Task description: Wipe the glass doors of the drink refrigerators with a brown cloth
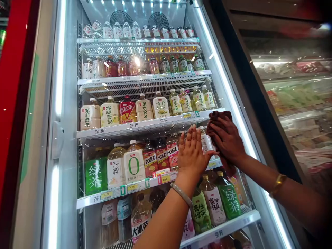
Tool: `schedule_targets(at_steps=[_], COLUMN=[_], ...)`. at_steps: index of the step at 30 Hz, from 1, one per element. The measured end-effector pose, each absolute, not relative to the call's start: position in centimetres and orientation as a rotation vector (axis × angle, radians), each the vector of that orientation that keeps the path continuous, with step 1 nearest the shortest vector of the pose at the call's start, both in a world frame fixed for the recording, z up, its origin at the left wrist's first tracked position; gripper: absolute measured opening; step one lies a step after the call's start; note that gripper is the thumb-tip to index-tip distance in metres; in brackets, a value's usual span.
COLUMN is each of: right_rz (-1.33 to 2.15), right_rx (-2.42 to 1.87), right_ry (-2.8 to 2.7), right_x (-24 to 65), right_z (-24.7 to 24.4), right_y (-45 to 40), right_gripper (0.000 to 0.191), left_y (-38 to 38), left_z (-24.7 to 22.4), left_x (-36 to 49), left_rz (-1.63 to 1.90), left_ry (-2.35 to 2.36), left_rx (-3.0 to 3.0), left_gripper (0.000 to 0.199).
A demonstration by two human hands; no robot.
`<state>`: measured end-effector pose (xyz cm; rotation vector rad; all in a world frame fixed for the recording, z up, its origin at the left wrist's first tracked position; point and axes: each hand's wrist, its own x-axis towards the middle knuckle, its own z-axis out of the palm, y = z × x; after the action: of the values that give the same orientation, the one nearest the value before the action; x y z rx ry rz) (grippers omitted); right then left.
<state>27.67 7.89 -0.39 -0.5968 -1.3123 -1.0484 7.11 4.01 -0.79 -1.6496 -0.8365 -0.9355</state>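
Note:
My left hand (192,151) lies flat against the glass door of a lit drinks fridge, fingers straight and close together, thumb out to the right. A pale bangle (181,194) circles that wrist. Just to its right, my right hand (229,140) presses a dark reddish-brown cloth (220,116) on the glass. Folds of the cloth bunch out above the fingers and hang below the palm. A gold-coloured bracelet (278,185) is on the right wrist. Behind the glass, my hands partly hide bottles on a middle shelf.
Several shelves of bottled drinks fill the fridge, among them a green bottle (95,173) and a red-labelled bottle (127,110). The door handle (58,140) is at the left edge. Another chilled display (293,93) with packaged food stands on the right.

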Motion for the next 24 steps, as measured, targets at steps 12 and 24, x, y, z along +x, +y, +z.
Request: schedule_targets(at_steps=[12, 24], right_rz=[-1.08, -1.108], right_rx=[-0.531, -0.45], right_ry=[-1.48, -1.653], right_x=[30.2, 28.9], right_z=[-2.1, -3.7], right_y=[7.9, 7.2], right_gripper=[0.04, 0.041], left_y=[3.7, 3.2], left_z=[-0.9, -0.5], left_x=[7.1, 7.1], left_rz=[-0.919, -0.894], left_ry=[-0.817, -0.832], left_rx=[-1.667, -1.738], left_gripper=[0.086, 0.085])
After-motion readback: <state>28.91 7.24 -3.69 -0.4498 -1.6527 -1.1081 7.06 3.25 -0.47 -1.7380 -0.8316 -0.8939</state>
